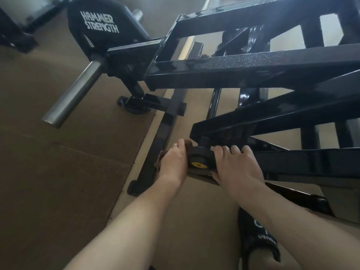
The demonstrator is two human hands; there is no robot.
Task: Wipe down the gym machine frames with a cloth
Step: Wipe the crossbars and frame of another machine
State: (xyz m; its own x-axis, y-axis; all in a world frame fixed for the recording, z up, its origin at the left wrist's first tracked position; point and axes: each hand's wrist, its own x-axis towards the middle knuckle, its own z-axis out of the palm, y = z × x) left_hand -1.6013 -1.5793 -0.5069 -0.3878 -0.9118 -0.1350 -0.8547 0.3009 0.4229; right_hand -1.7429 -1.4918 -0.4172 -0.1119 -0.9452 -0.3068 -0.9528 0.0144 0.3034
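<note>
cloth (162,154): brown, soft, bunched; sits under the left hand (174,162), only scraps show at the fingertips and by the wrist
left hand state: fingers (182,143) curled over the cloth, grasping it and pressing it against the left side of the black foot (199,152)
right hand (233,164): fingers laid flat and relaxed over the low frame tube (303,159), thumb tucked under its near edge; reads as a brace, not a clench, nothing carried
key relation: foot lies just right of the cloth hand, touching it; the frame tube runs on to the right from there, long axis roughly left-to-right, slightly up-frame
nearer hand: left has the cloth and is on the foot; right is already on the tube the cloth would need to reach
next move, my read: either sweep the cloth right along the tube, which means the right hand has to clear first, or finish round the foot
foot: round black rubbery pad with a yellow centre cap (198,165)
machine frame (253,65): black painted square tube, glossy, hard edges; upper bar beaded with droplets, so wet
plate horn (75,90): bare steel cylinder, smooth, well apart to the left
pad (99,24): black upholstery, white lettering
floor (58,172): brown matting beside a paler strip
</note>
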